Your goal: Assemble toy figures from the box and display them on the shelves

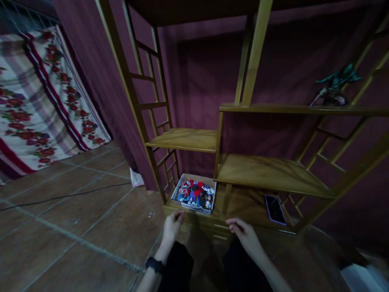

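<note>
My left hand point(172, 227) hovers just in front of a shallow white box point(194, 208), its fingers loosely bent and a small gap showing beside the thumb. A dark band point(155, 265) circles that wrist. The box is on the low bottom board of a wooden shelf unit, filled with a jumble of small colourful pieces point(194, 192), some red, blue, purple and black; their kind is too small to tell. Over my lap, my right hand point(244, 235) is half curled with fingers and thumb apart. Nothing shows in either hand.
A phone point(275, 209) in a purple case lies on the bottom board at right. Wooden shelves point(188, 139) overhang the box, with lattice sides. A green figurine point(336, 85) stands on an upper right shelf. Left are a tiled floor point(100, 211), a black cable point(69, 195) and a floral cloth point(45, 101).
</note>
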The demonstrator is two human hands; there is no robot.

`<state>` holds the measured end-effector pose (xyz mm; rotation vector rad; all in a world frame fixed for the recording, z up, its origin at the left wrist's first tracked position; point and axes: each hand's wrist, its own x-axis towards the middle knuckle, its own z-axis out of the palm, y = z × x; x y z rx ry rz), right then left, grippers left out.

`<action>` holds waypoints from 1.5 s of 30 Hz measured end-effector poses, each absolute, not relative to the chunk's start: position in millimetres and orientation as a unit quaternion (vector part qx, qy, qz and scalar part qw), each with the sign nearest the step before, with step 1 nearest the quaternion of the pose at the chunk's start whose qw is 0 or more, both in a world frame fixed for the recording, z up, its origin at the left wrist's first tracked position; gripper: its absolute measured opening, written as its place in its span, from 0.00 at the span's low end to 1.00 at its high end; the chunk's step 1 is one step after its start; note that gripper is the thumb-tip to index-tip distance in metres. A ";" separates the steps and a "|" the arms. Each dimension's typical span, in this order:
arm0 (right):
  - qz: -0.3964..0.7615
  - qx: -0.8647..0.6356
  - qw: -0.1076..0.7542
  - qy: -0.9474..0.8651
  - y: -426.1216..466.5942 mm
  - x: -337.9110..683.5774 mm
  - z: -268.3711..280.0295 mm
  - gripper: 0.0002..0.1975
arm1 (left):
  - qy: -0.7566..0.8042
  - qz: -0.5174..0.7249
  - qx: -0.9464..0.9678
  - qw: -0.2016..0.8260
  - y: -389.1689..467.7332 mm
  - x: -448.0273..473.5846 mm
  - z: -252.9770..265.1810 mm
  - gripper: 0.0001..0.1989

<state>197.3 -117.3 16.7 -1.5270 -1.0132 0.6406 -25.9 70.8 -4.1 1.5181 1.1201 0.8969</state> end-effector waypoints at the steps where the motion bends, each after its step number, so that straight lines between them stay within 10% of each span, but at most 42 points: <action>1: 0.280 -0.648 0.560 -0.434 -107.3 194.6 15.1 0.12 | 0.468 0.382 0.603 0.520 76.9 -23.8 -4.9 0.18; 19: 0.312 -0.669 0.502 -0.451 91.8 182.9 -50.8 0.12 | 0.536 0.511 0.452 0.498 216.9 17.4 -49.4 0.14; 32: 0.276 -0.763 0.349 -0.469 166.9 140.1 -84.0 0.11 | 0.650 0.179 0.668 0.314 219.6 16.6 -53.2 0.14; 45: 0.360 -0.651 0.520 -0.419 176.7 139.9 -102.2 0.14 | 0.687 0.229 0.603 0.336 220.4 24.7 -59.3 0.13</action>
